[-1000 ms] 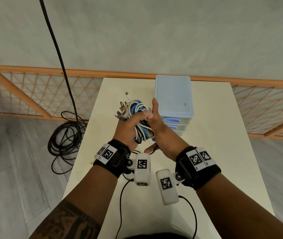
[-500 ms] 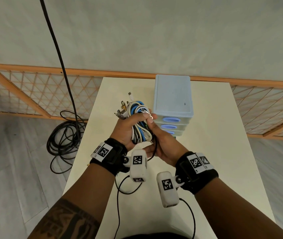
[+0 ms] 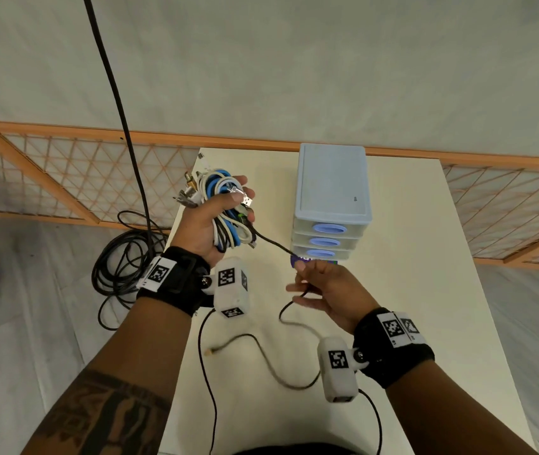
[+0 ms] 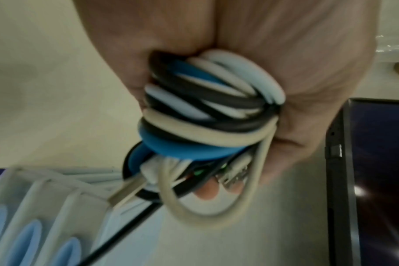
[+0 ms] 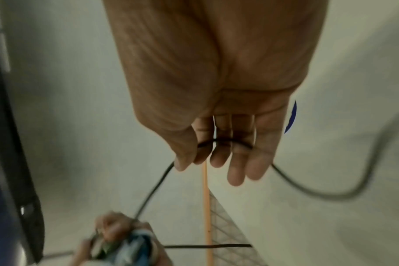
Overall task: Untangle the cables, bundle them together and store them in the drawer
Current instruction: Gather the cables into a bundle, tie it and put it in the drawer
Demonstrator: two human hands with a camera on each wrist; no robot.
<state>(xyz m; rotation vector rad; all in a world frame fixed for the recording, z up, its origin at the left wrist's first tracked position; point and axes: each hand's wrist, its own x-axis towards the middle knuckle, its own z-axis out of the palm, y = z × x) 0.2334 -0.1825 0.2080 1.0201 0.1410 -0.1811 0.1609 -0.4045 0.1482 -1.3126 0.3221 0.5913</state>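
My left hand [image 3: 215,215] grips a coiled bundle of white, blue and black cables [image 3: 225,208] above the left part of the table; plugs stick out at its top. In the left wrist view the same cable bundle [image 4: 207,111] fills my fist. One thin black cable [image 3: 273,243] runs from the bundle to my right hand [image 3: 314,287], which pinches it lower and to the right; its loose tail [image 3: 261,359] trails over the table. The right wrist view shows this black cable [image 5: 223,141] crossing my fingers [image 5: 237,162]. A pale blue three-drawer unit [image 3: 332,205] stands behind, all drawers shut.
The cream table [image 3: 425,290] has its edge close on the left. A dark coil of thick cable [image 3: 123,254] lies on the floor at the left, and a black cord [image 3: 113,93] hangs down there. A wooden lattice rail [image 3: 48,178] runs along the wall.
My hands have separated: the right one moved down and to the right, drawing a black cable out of the bundle. The left hand lifted the bundle slightly to the left.
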